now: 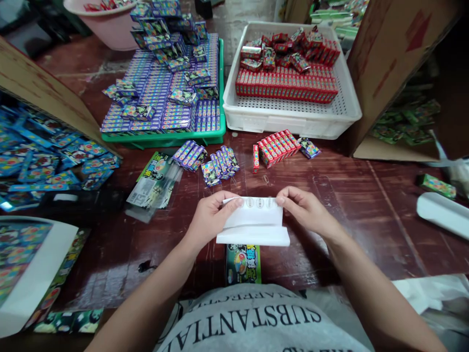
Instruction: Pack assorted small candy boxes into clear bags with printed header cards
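Observation:
A white folded paper sheet [252, 217] with a row of round printed marks along its top edge is stretched between my two hands. My left hand [216, 212] pinches its upper left corner, and my right hand [302, 208] pinches the upper right one. Beneath its lower fold, a green and black printed packet [242, 264] lies near my shirt. Beyond the sheet stand small purple boxes [220, 165] and a row of red boxes [279, 148]. A purple packet [309, 147] lies right of the red ones.
A green tray [222, 98] of purple boxes and a white crate [293, 120] of red boxes stand at the back. Cardboard boxes [392, 63] flank the table. A clear bag with a printed card [156, 186] lies left; a pink tub [113, 29] is behind.

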The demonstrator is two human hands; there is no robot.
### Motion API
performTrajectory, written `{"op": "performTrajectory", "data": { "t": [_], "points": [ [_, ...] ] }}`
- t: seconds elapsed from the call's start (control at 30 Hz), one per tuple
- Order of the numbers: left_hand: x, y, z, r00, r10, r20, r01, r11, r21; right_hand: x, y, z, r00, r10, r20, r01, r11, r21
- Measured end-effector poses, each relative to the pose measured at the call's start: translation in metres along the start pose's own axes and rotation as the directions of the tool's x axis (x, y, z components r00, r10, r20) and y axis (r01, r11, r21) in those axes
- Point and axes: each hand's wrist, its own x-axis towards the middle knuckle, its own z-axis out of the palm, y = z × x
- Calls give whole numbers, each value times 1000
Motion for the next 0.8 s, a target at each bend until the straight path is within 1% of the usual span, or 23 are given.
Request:
{"op": "performTrajectory", "data": {
  "t": [0.07, 0.1, 0.13, 0.2, 0.27, 0.33, 0.4, 0.43, 0.57, 0.67, 0.73, 0.8],
  "points": [
    [2, 2, 1, 1000, -13, -2, 13, 1000, -5, -2, 0, -5, 1000, 6, -5, -6, 1000, -12],
    [3, 3, 2, 1000, -22, -1, 22, 1000, -8, -2, -1, -7, 1000, -12, -11, 12, 1000, -25],
    [4, 4, 3, 1000, -31, 0, 31, 999, -12, -3, -2, -10, 999, -48, -20, 46, 998, -48],
    [6, 5, 6, 999, -54, 6, 54, 998, -22, -4, -3, -15, 986, -158, -54, 150, 980, -128],
    [8, 6, 9, 997, -81, 15, 81, 996, -38, -5, -5, -22, 957, -271, -104, 243, 945, -219],
    [9, 5, 11, 994, -105, 15, 106, 993, -61, -6, -7, -28, 931, -333, -147, 285, 918, -277],
    [11, 5, 12, 993, -120, 15, 121, 990, -78, -8, -9, -33, 923, -350, -163, 289, 906, -310],
    [11, 5, 13, 992, -125, 19, 126, 988, -84, -8, -10, -35, 924, -350, -152, 289, 901, -322],
    [12, 7, 17, 988, -146, 51, 150, 983, -106, -6, -13, -36, 947, -318, -35, 286, 891, -353],
    [12, 7, 19, 986, -156, 52, 161, 980, -119, -5, -15, -36, 956, -290, 36, 284, 893, -349],
    [13, 6, 19, 987, -154, 47, 159, 980, -122, -4, -15, -37, 954, -297, 29, 291, 903, -317],
    [14, 6, 19, 987, -155, 45, 159, 979, -124, -4, -14, -37, 952, -304, -42, 283, 923, -260]
  ]
}}
